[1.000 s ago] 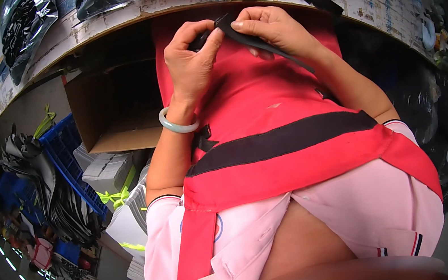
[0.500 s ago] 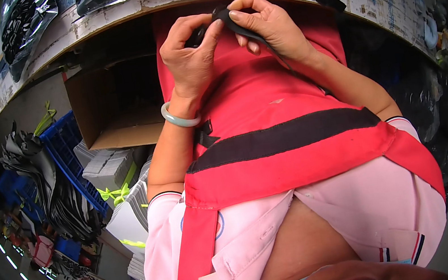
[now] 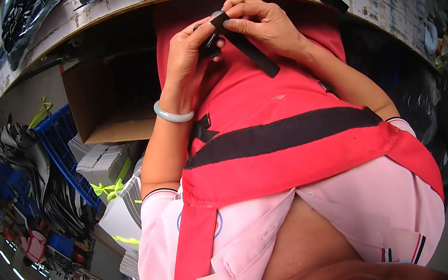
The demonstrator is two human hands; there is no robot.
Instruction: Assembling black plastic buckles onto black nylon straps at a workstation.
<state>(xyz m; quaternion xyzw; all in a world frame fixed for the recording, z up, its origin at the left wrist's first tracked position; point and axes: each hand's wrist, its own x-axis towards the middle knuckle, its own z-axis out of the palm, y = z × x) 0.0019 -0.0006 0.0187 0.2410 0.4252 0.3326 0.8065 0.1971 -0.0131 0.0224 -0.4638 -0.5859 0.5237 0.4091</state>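
Note:
My left hand (image 3: 188,47) and my right hand (image 3: 265,25) meet just under the edge of a workbench (image 3: 103,11), over my red apron (image 3: 265,105). Between them they hold a black strap (image 3: 248,48). Its upper end is pinched at my fingertips beside a small dark part (image 3: 209,44) in my left hand, and its free end hangs down to the right over the apron. A pale green bangle (image 3: 173,114) circles my left wrist.
An open cardboard box (image 3: 104,105) sits under the bench at left. A blue crate (image 3: 65,151), stacked white cartons (image 3: 103,165) with yellow-green ties and bundles of black material (image 3: 41,183) crowd the floor at left. Black bagged goods (image 3: 24,19) lie on the bench.
Both hands rose slightly toward the bench edge. The strap, earlier stretched across both hands, now has its end pinched at the fingertips with the rest hanging down-right.

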